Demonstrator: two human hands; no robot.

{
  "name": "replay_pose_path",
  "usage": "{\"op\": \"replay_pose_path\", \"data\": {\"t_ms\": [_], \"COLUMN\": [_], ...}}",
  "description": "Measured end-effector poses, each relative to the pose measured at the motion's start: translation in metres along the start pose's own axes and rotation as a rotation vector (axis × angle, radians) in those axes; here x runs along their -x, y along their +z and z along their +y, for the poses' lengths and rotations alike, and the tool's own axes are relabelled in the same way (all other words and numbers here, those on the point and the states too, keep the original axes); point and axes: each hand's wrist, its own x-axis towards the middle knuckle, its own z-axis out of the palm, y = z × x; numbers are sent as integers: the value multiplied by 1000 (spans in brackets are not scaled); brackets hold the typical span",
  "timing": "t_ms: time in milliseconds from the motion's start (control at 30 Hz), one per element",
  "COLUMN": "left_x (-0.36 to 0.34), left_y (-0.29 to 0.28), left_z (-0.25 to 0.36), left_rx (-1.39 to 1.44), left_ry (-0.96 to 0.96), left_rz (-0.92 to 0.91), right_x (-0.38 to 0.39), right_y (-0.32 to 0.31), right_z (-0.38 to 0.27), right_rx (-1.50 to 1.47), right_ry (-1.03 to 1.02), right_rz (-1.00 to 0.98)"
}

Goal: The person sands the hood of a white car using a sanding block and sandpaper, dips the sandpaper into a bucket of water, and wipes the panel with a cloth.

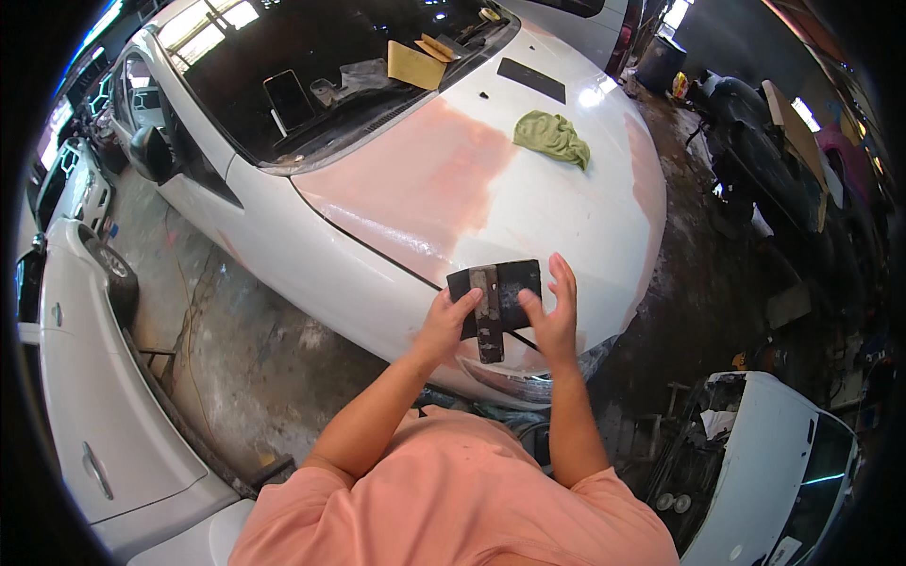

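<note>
Over the front edge of the white car hood [566, 226], my left hand [439, 325] grips a dark, worn sanding block [488, 316] against a black sheet that looks like sandpaper [517, 275]. Its thumb presses on the block, which lies upright across the sheet. My right hand [557, 316] pinches the sheet's right side, thumb on its face, with the other fingers stretched upward. Pinkish sanded patches [406, 179] cover much of the hood's left part. A crumpled green cloth [552, 140] rests farther up the hood.
At the windshield's base lie a phone [289, 98], a clear plastic piece [363, 75] and yellow-brown sheets [415, 66]. A pale car [123, 406] stands at left. A white vehicle part [764, 462] sits lower right. Dark clutter [764, 141] lines the right side.
</note>
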Motion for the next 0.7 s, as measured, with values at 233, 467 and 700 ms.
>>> {"op": "replay_pose_path", "data": {"t_ms": [233, 467, 700], "left_x": [-10, -30, -14], "left_y": [5, 0, -33], "left_z": [-6, 1, 15], "left_rx": [-260, -836, -1517], "left_ry": [135, 385, 420], "left_rz": [141, 239, -166], "right_x": [-18, -8, -4], "right_y": [4, 40, 58], "right_z": [-20, -54, -22], "right_rx": [-372, 604, 464], "right_ry": [323, -443, -354], "right_rz": [-544, -300, -227]}}
